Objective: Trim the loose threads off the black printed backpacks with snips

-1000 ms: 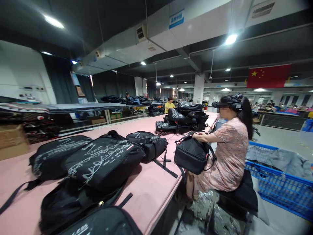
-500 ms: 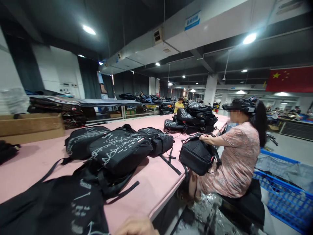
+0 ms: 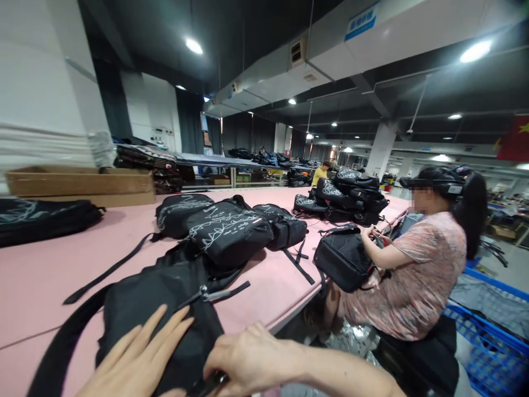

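A black backpack [image 3: 142, 292] lies on the pink-topped table [image 3: 281, 292] right in front of me, with a strap trailing to its left. Flat on its fabric rests my left hand [image 3: 132, 355], fingers stretched out. My right hand [image 3: 250, 355] is closed at the bag's near right edge. Something dark with a small shiny spot shows under its fingers, too hidden to name. Beyond this bag, several black backpacks with white line prints, one a printed backpack [image 3: 231, 231], lie bunched together.
A co-worker [image 3: 425, 270] sits at right, hands on another black backpack [image 3: 343, 259]. Farther back stands a pile of backpacks [image 3: 351, 198]. At left are a cardboard box [image 3: 82, 184] and a black bag [image 3: 45, 218]. A blue basket [image 3: 491, 336] stands behind the co-worker.
My view has swung left. Both my hands are now on the near backpack, which shows a plain face where white print showed before. The co-worker's hands have shifted on their bag.
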